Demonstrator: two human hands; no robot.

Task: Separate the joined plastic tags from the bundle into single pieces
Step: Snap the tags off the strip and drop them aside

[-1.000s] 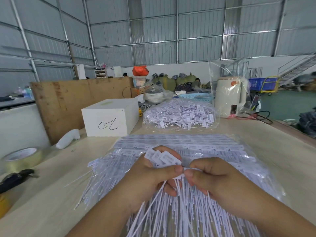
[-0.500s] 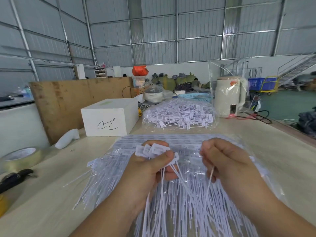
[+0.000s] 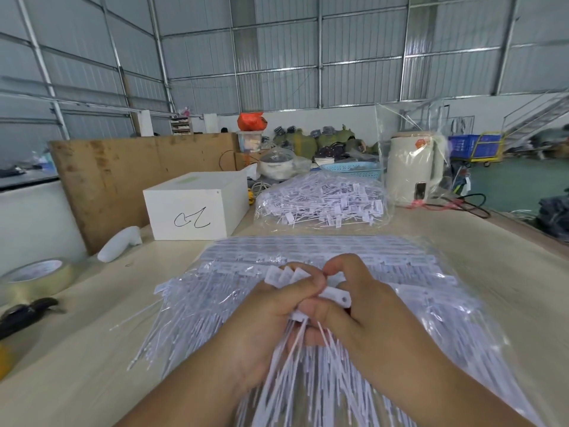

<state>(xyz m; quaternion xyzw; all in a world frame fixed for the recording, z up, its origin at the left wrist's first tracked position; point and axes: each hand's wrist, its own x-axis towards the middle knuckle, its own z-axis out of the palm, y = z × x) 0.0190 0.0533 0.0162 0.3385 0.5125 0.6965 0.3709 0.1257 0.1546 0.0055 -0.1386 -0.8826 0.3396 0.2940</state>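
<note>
Left hand: the left hand (image 3: 271, 315) grips a small bunch of joined tags (image 3: 284, 277), thumb pressed across their flat heads, thin tails hanging toward the camera.
Right hand: the right hand (image 3: 366, 306) meets the left, fingers curled, pinching one tag head (image 3: 335, 295) at the bunch's edge.
Bundle: the tag bundle (image 3: 400, 272) lies in clear plastic under both hands, spread across the table.
Table: a pale wooden table (image 3: 508, 257).
On the table: a bag of loose tags (image 3: 320, 201) beyond the bundle; white box (image 3: 194, 208) to its left; tape roll (image 3: 37, 278) far left; kettle (image 3: 412, 171) in plastic wrap.
Room: corrugated metal walls (image 3: 277, 57), a brown board (image 3: 129, 167) standing behind the box.
</note>
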